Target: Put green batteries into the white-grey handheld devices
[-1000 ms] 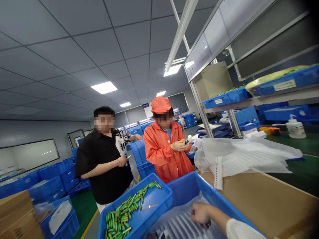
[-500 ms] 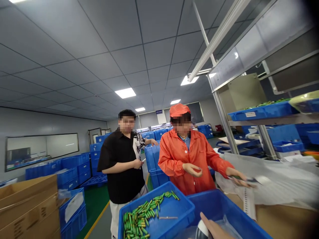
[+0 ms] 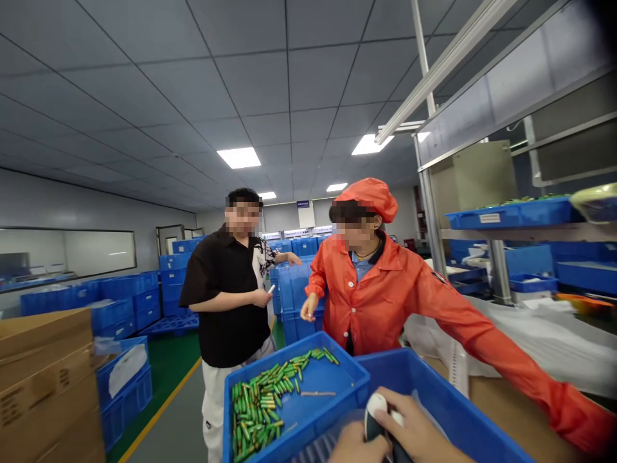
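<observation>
**Both hands on a small white-and-black device over the blue bin**

At the lower edge of the view, the right hand [image 3: 417, 427] is curled around a small white-and-black rounded plastic device [image 3: 377, 415], fingers wrapped over its top. The left hand [image 3: 353, 445] sits just beside and below it, touching the device's lower part; only its knuckles show, so whether it is gripping or merely steadying I cannot tell. The device is held above the near blue plastic bin [image 3: 436, 399], whose inside is largely hidden by the hands. As a judgement, the handling of this one piece is mid-way: it is lifted and in hand, not set down anywhere.

Just left of that bin, touching it, stands a second blue plastic tray [image 3: 315, 402] with a scatter of green cylindrical cells [image 3: 263, 405] heaped toward its near left corner. Behind the bins, a brown cardboard-covered worktop [image 3: 501, 402] carries white plastic sheeting [image 3: 544, 341]. A person in an orange coat and cap [image 3: 385, 296] stretches a sleeve across it; a person in a black shirt [image 3: 226, 296] stands nearby. Stacked blue crates [image 3: 130, 305], a brown cardboard box [image 3: 45, 379] and shelving with blue trays [image 3: 511, 215] fill the room.
</observation>
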Motion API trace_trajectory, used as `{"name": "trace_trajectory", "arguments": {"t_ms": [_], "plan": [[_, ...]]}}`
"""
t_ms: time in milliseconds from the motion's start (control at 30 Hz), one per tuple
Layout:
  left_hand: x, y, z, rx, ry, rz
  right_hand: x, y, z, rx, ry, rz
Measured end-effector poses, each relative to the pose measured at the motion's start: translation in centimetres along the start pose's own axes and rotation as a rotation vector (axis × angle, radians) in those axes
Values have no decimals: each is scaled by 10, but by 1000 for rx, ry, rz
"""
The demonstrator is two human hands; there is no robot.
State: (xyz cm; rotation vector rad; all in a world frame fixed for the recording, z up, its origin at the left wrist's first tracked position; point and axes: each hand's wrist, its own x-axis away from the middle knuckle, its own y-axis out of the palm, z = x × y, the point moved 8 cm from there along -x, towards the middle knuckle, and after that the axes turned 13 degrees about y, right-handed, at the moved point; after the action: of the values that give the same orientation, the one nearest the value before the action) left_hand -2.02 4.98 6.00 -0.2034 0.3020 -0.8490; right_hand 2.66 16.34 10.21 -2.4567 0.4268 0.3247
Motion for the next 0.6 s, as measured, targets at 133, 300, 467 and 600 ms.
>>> {"name": "trace_trajectory", "arguments": {"t_ms": [133,300,467,600], "plan": [[-4,7,17,222,158,-121,4,12,-3,103,-21,-56],[-3,21,12,337,136,-245,7,16,-4,101,13,-34],[-10,24,-7,356,95,-272,5,17,-4,-13,2,-2],[-11,24,-3,381,126,-291,4,13,-3,-40,-36,67]]}}
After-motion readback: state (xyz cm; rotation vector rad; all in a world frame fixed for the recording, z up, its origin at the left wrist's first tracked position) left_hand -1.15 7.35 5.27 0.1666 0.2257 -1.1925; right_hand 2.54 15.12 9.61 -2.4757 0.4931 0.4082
